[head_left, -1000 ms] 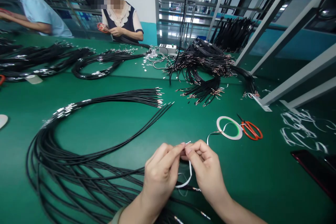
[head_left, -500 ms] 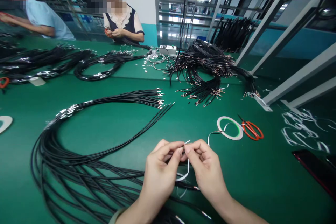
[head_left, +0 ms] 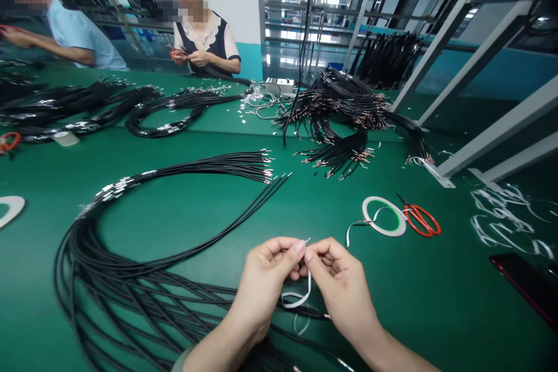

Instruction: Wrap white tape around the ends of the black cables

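Observation:
My left hand (head_left: 264, 276) is closed in a pinch near the front middle of the bench, on the end of a black cable whose pale tip (head_left: 307, 240) pokes out above the fingertips; most of that cable is hidden. Touching it from the right, my right hand (head_left: 346, 285) pinches a narrow white tape strip (head_left: 310, 286), which hangs down and curls below the fingers. Beside and beneath my left hand fans a bundle of black cables (head_left: 126, 285). Its far ends (head_left: 265, 165) show bare tips, and several cables carry white bands (head_left: 122, 186).
A tape roll (head_left: 367, 225) lies to the right, beside orange-handled scissors (head_left: 422, 221). Tape scraps (head_left: 497, 215) and a dark phone (head_left: 523, 285) are at far right. Cable piles (head_left: 344, 99) and grey metal posts (head_left: 475, 133) stand behind. Two people (head_left: 207, 40) work across the bench.
My fingertips have drawn closer together and slightly lower around the cable tip, so less of it shows. The hanging tape strip has shifted a little left. The view has tilted slightly.

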The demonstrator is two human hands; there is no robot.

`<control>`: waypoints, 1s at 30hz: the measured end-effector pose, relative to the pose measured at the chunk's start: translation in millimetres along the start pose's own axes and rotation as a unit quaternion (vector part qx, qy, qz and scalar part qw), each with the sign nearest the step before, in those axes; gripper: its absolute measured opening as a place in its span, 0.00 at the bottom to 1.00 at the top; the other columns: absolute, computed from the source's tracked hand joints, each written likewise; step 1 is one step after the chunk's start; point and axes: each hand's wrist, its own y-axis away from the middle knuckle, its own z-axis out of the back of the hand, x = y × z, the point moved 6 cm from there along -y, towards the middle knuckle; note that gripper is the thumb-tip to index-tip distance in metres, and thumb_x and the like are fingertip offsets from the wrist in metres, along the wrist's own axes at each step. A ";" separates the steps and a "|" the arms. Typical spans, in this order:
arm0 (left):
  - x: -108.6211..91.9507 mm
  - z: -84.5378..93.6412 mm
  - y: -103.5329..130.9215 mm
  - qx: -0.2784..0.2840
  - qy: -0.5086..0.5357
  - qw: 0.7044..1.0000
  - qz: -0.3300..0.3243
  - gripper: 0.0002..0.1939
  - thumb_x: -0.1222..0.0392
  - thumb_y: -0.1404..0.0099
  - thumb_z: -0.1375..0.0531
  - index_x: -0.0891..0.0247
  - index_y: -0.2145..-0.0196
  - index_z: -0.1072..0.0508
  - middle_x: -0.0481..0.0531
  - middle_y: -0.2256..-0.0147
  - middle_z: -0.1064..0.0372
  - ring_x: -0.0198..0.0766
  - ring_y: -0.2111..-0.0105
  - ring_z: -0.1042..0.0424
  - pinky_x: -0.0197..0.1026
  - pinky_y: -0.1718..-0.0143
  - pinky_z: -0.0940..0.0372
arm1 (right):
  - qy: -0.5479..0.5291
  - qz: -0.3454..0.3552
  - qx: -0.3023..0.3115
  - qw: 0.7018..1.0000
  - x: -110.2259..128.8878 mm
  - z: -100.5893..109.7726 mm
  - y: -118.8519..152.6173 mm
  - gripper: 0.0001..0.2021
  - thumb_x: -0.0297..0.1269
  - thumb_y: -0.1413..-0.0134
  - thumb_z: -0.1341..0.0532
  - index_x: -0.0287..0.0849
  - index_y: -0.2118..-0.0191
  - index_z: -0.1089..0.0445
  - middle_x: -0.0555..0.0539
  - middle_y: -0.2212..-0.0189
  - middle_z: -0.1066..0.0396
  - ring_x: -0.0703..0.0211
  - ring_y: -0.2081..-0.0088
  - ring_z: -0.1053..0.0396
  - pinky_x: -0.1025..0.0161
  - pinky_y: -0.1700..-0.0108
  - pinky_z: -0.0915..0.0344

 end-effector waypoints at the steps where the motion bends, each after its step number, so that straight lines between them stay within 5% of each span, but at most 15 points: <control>1: 1.0 0.9 -0.8 -0.006 0.001 1.000 -0.003 0.10 0.58 0.45 0.34 0.69 0.72 0.25 0.45 0.81 0.33 0.24 0.81 0.40 0.27 0.77 0.44 | 0.007 -0.004 0.001 1.000 -0.5 -0.1 0.0 0.07 0.37 0.43 0.40 0.40 0.69 0.31 0.49 0.75 0.27 0.62 0.72 0.29 0.68 0.68 0.35; 7: 9.1 4.0 -7.1 0.000 0.044 0.999 0.010 0.09 0.59 0.43 0.36 0.69 0.73 0.25 0.46 0.80 0.34 0.25 0.80 0.41 0.28 0.76 0.42 | -0.002 -0.044 0.006 0.999 -11.0 0.6 -2.8 0.09 0.39 0.43 0.40 0.39 0.68 0.28 0.47 0.75 0.26 0.60 0.72 0.29 0.65 0.68 0.34; 12: 13.7 4.7 -9.3 0.054 0.096 0.992 0.063 0.10 0.63 0.44 0.35 0.69 0.64 0.24 0.50 0.73 0.29 0.26 0.76 0.35 0.29 0.69 0.37 | -0.029 -0.054 -0.008 0.998 -16.4 4.1 -6.6 0.08 0.39 0.45 0.38 0.39 0.66 0.28 0.47 0.73 0.25 0.60 0.72 0.29 0.64 0.66 0.32; 22: 11.1 11.6 -11.6 -0.033 -0.041 0.999 0.006 0.12 0.59 0.48 0.32 0.70 0.70 0.25 0.50 0.77 0.27 0.30 0.79 0.30 0.32 0.75 0.33 | 0.009 -0.038 -0.020 0.999 -10.5 6.3 -3.6 0.06 0.38 0.45 0.38 0.40 0.68 0.28 0.48 0.71 0.26 0.61 0.68 0.28 0.68 0.67 0.32; 30: 9.3 10.1 -7.3 -0.018 -0.051 0.999 0.002 0.12 0.56 0.46 0.34 0.69 0.71 0.27 0.49 0.81 0.29 0.30 0.82 0.32 0.30 0.77 0.36 | 0.024 -0.015 -0.009 1.000 -4.5 6.2 -4.9 0.06 0.36 0.43 0.40 0.40 0.67 0.29 0.48 0.71 0.27 0.61 0.69 0.29 0.67 0.68 0.34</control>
